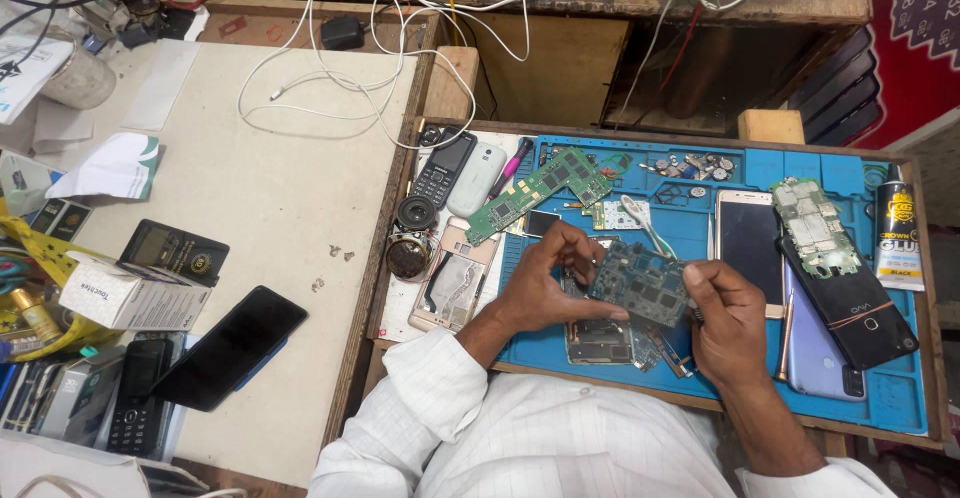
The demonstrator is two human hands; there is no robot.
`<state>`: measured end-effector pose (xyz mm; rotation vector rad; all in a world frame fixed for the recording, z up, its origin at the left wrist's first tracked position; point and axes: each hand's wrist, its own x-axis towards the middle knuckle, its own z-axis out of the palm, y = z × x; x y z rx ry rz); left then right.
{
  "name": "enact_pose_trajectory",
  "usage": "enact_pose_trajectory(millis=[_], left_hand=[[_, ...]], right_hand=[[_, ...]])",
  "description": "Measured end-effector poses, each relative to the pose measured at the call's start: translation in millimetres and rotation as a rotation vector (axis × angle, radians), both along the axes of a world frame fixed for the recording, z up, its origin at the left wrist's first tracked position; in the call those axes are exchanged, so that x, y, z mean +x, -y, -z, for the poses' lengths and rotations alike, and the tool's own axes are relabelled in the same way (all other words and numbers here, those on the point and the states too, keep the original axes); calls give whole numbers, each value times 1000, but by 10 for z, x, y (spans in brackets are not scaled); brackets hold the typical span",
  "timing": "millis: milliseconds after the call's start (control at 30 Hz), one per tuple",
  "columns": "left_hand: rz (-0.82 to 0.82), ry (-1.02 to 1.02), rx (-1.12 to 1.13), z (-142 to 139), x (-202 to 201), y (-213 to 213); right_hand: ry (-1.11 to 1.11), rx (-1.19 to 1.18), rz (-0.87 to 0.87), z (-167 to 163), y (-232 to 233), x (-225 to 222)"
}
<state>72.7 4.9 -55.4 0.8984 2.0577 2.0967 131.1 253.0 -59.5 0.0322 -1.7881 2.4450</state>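
While holding dark circuit board point(640, 283) flat between both hands, left hand point(540, 288) is pinching its left edge; right hand point(728, 318) is closing its grip on right edge, board's long axis running across, above blue mat point(890, 398).

Between your hands you have a dark blue-green circuit board point(640, 283) speckled with silver and black parts. Under it you see a bright blue mat point(890, 388). Your sleeves point(430, 383) are white. A longer green circuit board point(540, 190) lies above, near a black keypad phone point(443, 168) and a white phone point(477, 180). The tabletop point(270, 198) to your left is pale beige, crossed by white cables point(330, 83).
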Motion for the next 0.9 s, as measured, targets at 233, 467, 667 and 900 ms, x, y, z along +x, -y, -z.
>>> enact_pose_trajectory(millis=[233, 467, 667, 900], left_hand=[[117, 10, -135, -272, 74, 36], [-10, -135, -178, -352, 62, 4], [-239, 40, -26, -360, 29, -14], [-246, 93, 90, -366, 31, -25]], right_hand=[[144, 316, 42, -83, 17, 13], [124, 225, 33, -95, 20, 37], [41, 140, 63, -195, 15, 36], [-98, 205, -238, -390, 90, 140]])
